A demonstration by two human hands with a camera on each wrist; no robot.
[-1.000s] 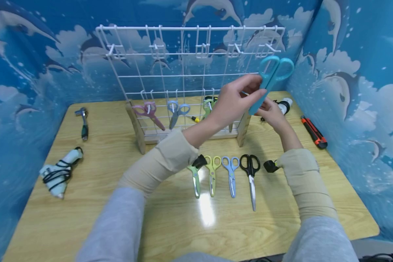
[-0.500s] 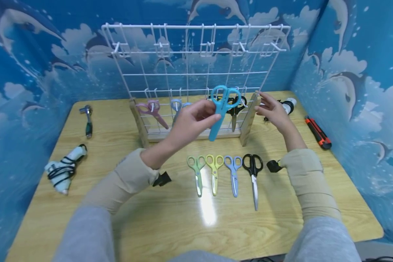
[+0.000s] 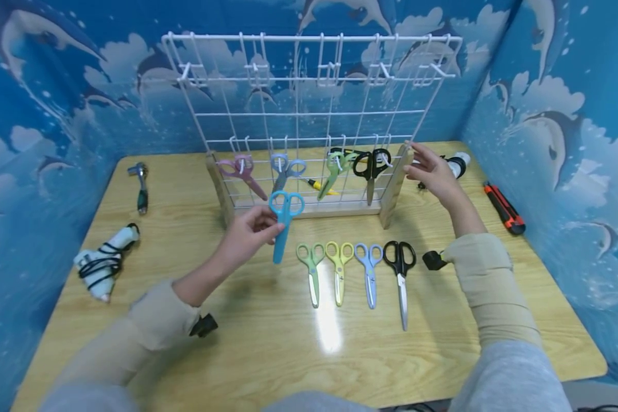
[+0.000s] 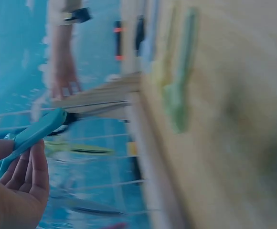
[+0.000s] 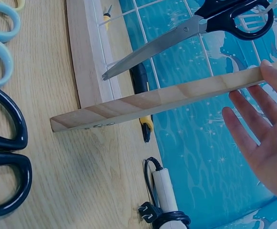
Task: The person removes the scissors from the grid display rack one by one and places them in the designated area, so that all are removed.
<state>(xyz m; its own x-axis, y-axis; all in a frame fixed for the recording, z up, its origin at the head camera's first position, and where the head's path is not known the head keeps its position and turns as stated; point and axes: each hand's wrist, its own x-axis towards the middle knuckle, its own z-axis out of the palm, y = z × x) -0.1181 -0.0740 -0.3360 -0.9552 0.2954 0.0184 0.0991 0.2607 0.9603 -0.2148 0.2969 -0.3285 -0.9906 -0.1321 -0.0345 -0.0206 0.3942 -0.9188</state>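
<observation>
In the head view my left hand (image 3: 247, 234) pinches turquoise scissors (image 3: 283, 229) by one side, handles up and blades down, in front of the rack's left half. The left wrist view shows the same scissors (image 4: 38, 133) between thumb and fingers. My right hand (image 3: 435, 174) is at the right wooden post (image 3: 395, 186) of the white wire rack (image 3: 309, 114); in the right wrist view its fairly straight fingers (image 5: 258, 112) touch the top of that post (image 5: 162, 98). Pink scissors (image 3: 244, 171), blue-grey scissors (image 3: 283, 170), light green scissors (image 3: 333, 171) and black scissors (image 3: 372, 169) hang on the rack's lower hooks.
In front of the rack lie green scissors (image 3: 311, 272), yellow scissors (image 3: 339, 272), blue scissors (image 3: 369, 274) and large black-handled scissors (image 3: 400, 280). A ratchet (image 3: 141, 189) and a cord-wrapped pale tool (image 3: 103, 263) lie left. A red-black utility knife (image 3: 503, 209) lies right.
My left hand has carried the turquoise scissors left and down, from the rack's right end to its lower left front. My right hand stays near the right post, now touching its top.
</observation>
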